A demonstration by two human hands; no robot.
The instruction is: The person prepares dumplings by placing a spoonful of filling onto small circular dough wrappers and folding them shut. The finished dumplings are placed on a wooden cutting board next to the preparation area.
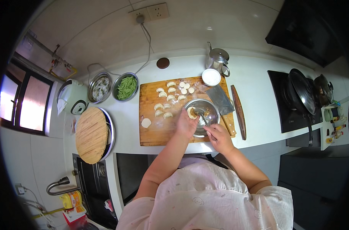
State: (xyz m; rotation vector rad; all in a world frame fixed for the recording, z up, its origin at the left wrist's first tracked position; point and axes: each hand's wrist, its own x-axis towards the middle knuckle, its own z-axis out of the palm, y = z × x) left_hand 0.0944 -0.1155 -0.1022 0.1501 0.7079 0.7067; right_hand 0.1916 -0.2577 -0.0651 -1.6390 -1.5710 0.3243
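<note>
My left hand holds a round dumpling wrapper over the left side of a steel bowl. In my right hand is a metal spoon, its tip against the wrapper, where some brown filling lies. More filling shows inside the bowl, which stands on a wooden cutting board. Several folded dumplings lie on the board left of the bowl. Small dough pieces sit behind it, and one flat wrapper is at the left.
A cleaver lies on the board's right, with a rolling pin beside it. Behind are a white bowl of flour and a steel kettle. To the left stand a bowl of green beans and a round wooden lid; a stove is right.
</note>
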